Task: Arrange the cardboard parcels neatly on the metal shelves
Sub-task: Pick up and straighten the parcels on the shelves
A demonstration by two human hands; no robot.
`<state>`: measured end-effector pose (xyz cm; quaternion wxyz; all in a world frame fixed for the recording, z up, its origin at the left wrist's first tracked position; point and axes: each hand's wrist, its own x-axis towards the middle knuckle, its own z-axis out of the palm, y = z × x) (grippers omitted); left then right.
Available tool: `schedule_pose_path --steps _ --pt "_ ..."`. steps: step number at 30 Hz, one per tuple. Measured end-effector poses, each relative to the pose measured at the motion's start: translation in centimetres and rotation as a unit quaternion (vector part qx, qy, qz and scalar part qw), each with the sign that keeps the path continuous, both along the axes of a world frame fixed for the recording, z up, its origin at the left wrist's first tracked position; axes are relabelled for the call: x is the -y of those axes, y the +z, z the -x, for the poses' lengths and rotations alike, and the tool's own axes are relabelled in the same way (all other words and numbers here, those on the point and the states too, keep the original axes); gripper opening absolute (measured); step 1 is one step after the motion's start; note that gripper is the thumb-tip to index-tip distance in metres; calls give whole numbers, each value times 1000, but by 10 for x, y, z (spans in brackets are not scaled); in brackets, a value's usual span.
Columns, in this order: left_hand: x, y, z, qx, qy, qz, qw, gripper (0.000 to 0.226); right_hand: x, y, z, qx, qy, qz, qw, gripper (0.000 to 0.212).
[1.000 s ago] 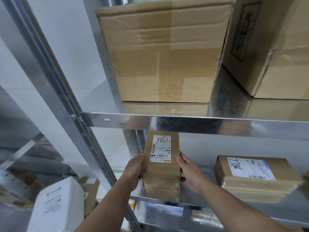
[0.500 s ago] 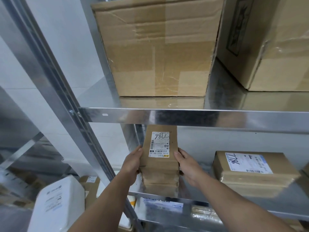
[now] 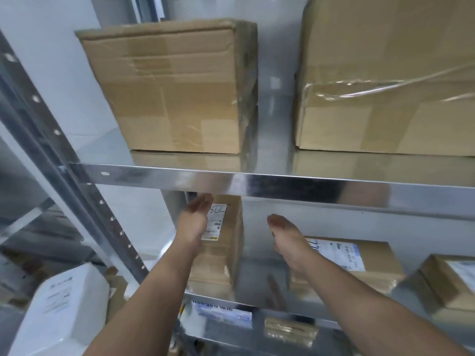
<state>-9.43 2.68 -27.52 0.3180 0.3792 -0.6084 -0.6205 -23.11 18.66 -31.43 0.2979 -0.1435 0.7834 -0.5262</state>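
A narrow cardboard parcel (image 3: 223, 242) with a white label lies lengthwise at the left end of the middle metal shelf (image 3: 257, 289). My left hand (image 3: 195, 219) is open, flat against the parcel's left side near its far end. My right hand (image 3: 288, 240) is open and off the parcel, hovering over bare shelf to its right. A flat labelled parcel (image 3: 359, 263) lies just right of my right hand, and another parcel (image 3: 452, 281) sits at the frame's right edge.
Two large cardboard boxes, one (image 3: 174, 88) on the left and one (image 3: 390, 73) wrapped in tape on the right, stand on the upper shelf (image 3: 257, 179). A perforated steel upright (image 3: 84, 191) runs down the left. A white bag (image 3: 59, 312) and more parcels (image 3: 290, 330) lie lower down.
Both hands have let go of the narrow parcel, which now lies further back on the shelf. My right hand has moved away to the right. The view has tilted and shifted left.
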Motion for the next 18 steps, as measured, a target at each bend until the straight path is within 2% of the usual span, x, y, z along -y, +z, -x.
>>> schedule_pose_path --steps 3,6,8,12,15,18 --pt "-35 -9 30 18 -16 5 1000 11 -32 6 26 -30 -12 -6 999 34" --pt "-63 -22 56 19 -30 3 999 17 -69 15 45 -39 -34 3 999 46" --pt "-82 -31 73 11 -51 -24 998 32 -94 17 58 -65 -34 -19 997 52" --pt "-115 -52 96 47 -110 -60 991 32 -143 16 83 -90 -59 -60 992 49" --pt "-134 -67 106 77 -111 -81 987 43 -173 7 101 -99 -82 -65 990 46" --pt "-147 -77 108 93 -92 -88 988 44 -195 -8 110 -97 -118 -67 986 47"
